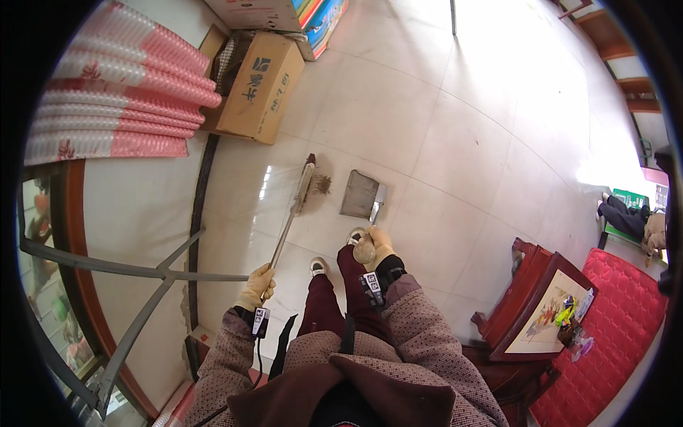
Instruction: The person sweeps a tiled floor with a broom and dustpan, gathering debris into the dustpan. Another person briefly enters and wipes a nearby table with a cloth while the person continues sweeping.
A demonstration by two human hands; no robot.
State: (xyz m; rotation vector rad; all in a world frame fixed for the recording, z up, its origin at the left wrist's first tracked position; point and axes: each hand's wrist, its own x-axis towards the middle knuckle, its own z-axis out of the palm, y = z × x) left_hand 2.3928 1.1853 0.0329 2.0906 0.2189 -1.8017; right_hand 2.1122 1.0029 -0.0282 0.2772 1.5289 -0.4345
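My left hand (pixel 257 285), in a pale yellow glove, grips the metal handle of a broom (pixel 285 229). The broom's narrow head (pixel 305 181) rests on the tiles, with a small heap of dark debris (pixel 323 184) just to its right. In a matching glove, my right hand (pixel 380 245) is closed around the handle of a grey dustpan (pixel 360 193). A rounded knob (pixel 365 253) at the handle's end faces up toward me. The pan lies to the right of the debris, apart from it, and its tray shows greyish dirt marks.
Left are a cardboard box (pixel 261 88), a pink-and-white curtain (pixel 122 91) and a grey metal frame (pixel 133 269). At right stand a dark red wooden table (pixel 512 304) and a red quilted seat (pixel 613 315). A person (pixel 629 216) sits at the far right.
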